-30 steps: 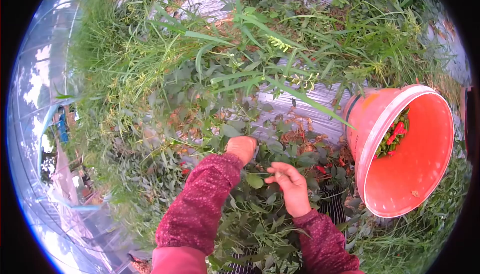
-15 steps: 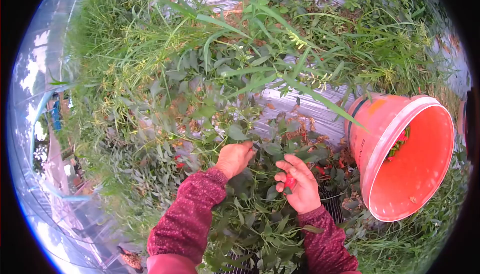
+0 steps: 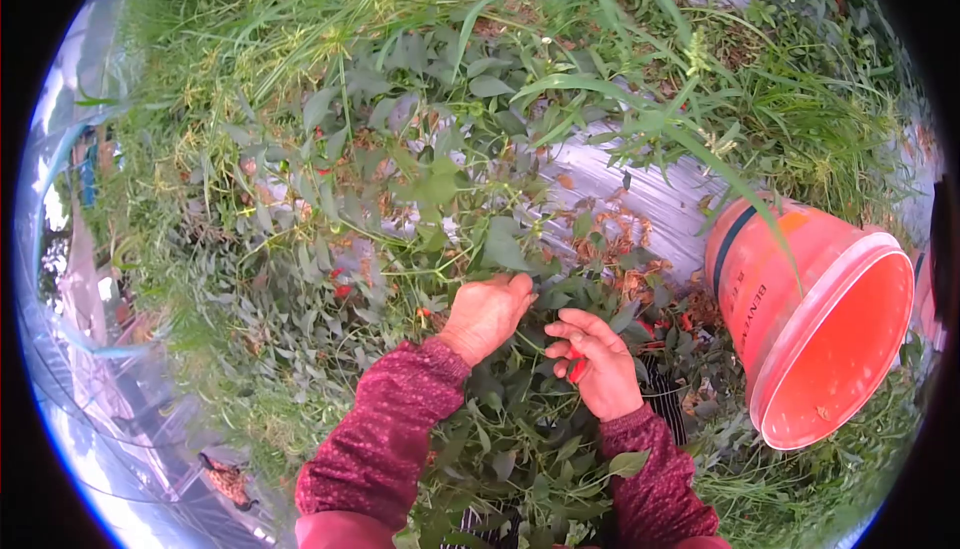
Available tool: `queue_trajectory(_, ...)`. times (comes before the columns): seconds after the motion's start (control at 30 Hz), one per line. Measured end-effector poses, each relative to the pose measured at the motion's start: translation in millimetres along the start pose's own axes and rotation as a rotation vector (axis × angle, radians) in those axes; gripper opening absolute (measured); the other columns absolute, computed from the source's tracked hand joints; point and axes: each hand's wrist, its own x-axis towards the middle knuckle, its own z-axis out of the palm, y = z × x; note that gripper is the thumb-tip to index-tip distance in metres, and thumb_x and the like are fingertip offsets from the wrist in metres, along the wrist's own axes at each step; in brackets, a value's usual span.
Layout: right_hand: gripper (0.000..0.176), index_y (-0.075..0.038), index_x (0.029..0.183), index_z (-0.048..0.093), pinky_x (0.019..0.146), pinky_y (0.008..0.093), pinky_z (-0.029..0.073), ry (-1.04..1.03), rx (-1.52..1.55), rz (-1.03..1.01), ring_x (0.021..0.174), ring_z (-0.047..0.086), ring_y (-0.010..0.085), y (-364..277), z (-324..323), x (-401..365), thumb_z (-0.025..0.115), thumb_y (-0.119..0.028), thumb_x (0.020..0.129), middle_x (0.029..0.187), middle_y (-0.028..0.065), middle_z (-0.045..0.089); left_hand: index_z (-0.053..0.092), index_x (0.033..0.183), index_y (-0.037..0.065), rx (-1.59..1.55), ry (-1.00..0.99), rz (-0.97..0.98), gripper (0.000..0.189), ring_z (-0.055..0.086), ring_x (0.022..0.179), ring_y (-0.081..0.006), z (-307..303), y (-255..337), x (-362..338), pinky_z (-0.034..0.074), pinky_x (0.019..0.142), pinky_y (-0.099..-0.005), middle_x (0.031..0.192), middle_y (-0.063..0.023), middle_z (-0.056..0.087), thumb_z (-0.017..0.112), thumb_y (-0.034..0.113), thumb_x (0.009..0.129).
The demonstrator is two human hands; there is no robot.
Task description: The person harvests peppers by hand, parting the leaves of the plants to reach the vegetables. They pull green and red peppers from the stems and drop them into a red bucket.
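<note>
My left hand (image 3: 488, 317) is closed among the leaves at the middle of the view, its fingertips pressed together on something hidden by the foliage. Just right of it, my right hand (image 3: 598, 361) is curled with its palm up around a red pepper (image 3: 577, 370), which shows between the fingers. Leafy green plants (image 3: 500, 389) lie under and around both hands. More red fruit (image 3: 342, 290) hangs among leaves to the left of my left hand, and a small orange-red one (image 3: 424, 313) is close to that wrist.
A red bucket (image 3: 755, 299) leans at the right, its mouth facing the lower right. Silvery plastic sheeting (image 3: 640, 199) covers soil behind the hands, with dry leaves on it. Tall grass (image 3: 800, 119) crosses the upper area. Clear plastic film (image 3: 120, 429) stands at the far left.
My left hand has shifted slightly right and the gap to my right hand is smaller. The bucket appears a little lower and farther right, its mouth narrower; the fruit inside is out of sight.
</note>
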Motion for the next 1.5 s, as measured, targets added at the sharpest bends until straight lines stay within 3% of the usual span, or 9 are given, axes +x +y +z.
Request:
queue_trajectory(0.47, 0.029, -0.004, 0.118, 0.053, 0.064, 0.0271, 0.047, 0.063, -0.106, 0.028, 0.082, 0.061, 0.015, 3, 3, 4, 0.048, -0.007, 0.09, 0.106, 0.009, 0.062, 0.055, 0.08, 0.004, 0.164, 0.074, -0.067, 0.007, 0.064, 0.064, -0.0284, 27, -10, 20, 0.052, 0.056, -0.0377, 0.069, -0.0122, 0.06, 0.056, 0.01, 0.077)
queue_trajectory(0.67, 0.029, -0.004, 0.118, 0.054, 0.063, 0.0274, 0.046, 0.057, -0.086, -0.003, 0.082, 0.061, 0.0148, 4, -2, 2, 0.049, -0.007, 0.089, 0.106, 0.009, 0.062, 0.055, 0.081, 0.006, 0.162, -0.016, -0.043, 0.016, 0.063, 0.064, -0.0297, 18, 8, 18, 0.05, 0.056, -0.0395, 0.071, -0.0133, 0.06, 0.062, 0.02, 0.08)
queue_trajectory(0.8, 0.024, -0.005, 0.112, 0.055, 0.061, 0.0276, 0.046, 0.067, 0.046, -0.101, 0.079, 0.06, 0.0144, 6, -20, 6, 0.05, -0.006, 0.089, 0.1, 0.0074, 0.062, 0.058, 0.081, 0.006, -0.172, 0.106, 0.073, 0.013, 0.062, 0.067, -0.0273, 8, 40, 10, 0.05, 0.057, -0.0371, 0.07, -0.0098, 0.06, 0.061, 0.019, 0.081)
queue_trajectory(0.93, 0.02, -0.006, 0.11, 0.055, 0.061, 0.0272, 0.046, 0.123, 0.192, -0.208, 0.077, 0.058, 0.0137, -3, -15, 2, 0.052, -0.01, 0.09, 0.098, 0.0062, 0.061, 0.062, 0.082, 0.006, -0.335, 0.286, -0.066, 0.014, 0.062, 0.069, -0.0268, -6, 55, 25, 0.05, 0.058, -0.0345, 0.075, -0.0104, 0.059, 0.064, 0.019, 0.079)
queue_trajectory(1.13, 0.033, -0.006, 0.116, 0.05, 0.08, 0.0337, 0.047, -0.013, 0.107, -0.27, 0.099, 0.055, 0.0163, -1, -13, 0, 0.052, -0.028, 0.092, 0.111, 0.0053, 0.057, 0.06, 0.082, 0.006, -0.412, 0.265, 0.002, 0.012, 0.062, 0.071, -0.0255, -26, 80, 13, 0.051, 0.059, -0.0337, 0.088, -0.0092, 0.057, 0.065, 0.015, 0.075)
queue_trajectory(1.23, 0.05, -0.006, 0.127, 0.044, 0.106, 0.0402, 0.03, -0.017, 0.24, -0.183, 0.123, 0.041, 0.0244, 1, -17, 1, 0.039, -0.044, 0.095, 0.13, 0.0102, 0.046, 0.058, 0.084, 0.006, -0.3, 0.307, 0.079, 0.015, 0.061, 0.075, -0.0252, -15, 95, 14, 0.051, 0.062, -0.0323, 0.09, -0.0088, 0.057, 0.064, 0.012, 0.072)
queue_trajectory(1.4, 0.059, -0.007, 0.129, 0.042, 0.104, 0.0413, 0.032, 0.011, 0.483, -0.077, 0.118, 0.045, 0.0247, -7, -18, 2, 0.03, -0.053, 0.095, 0.126, 0.0116, 0.048, 0.056, 0.103, 0.003, -0.124, 0.267, 0.236, 0.031, 0.056, 0.096, -0.0302, -5, 118, 4, 0.046, 0.081, -0.0409, 0.105, -0.0132, 0.056, 0.054, 0.013, 0.074)
queue_trajectory(1.47, 0.056, -0.007, 0.129, 0.044, 0.104, 0.0428, 0.032, -0.246, 0.488, -0.165, 0.118, 0.045, 0.026, -3, -24, 6, 0.029, -0.05, 0.096, 0.126, 0.0131, 0.049, 0.053, 0.115, 0.002, -0.072, 0.222, 0.247, 0.04, 0.052, 0.105, -0.0335, -8, 120, -4, 0.041, 0.091, -0.0469, 0.114, -0.0169, 0.053, 0.05, 0.014, 0.077)
queue_trajectory(1.5, 0.049, -0.009, 0.124, 0.048, 0.101, 0.0433, 0.036, -0.076, 0.49, -0.167, 0.114, 0.048, 0.0276, -3, -24, 3, 0.032, -0.046, 0.096, 0.124, 0.0139, 0.051, 0.052, 0.116, 0.002, -0.138, 0.24, 0.265, 0.042, 0.052, 0.107, -0.0344, -11, 120, -7, 0.039, 0.094, -0.0471, 0.116, -0.0178, 0.052, 0.051, 0.014, 0.076)
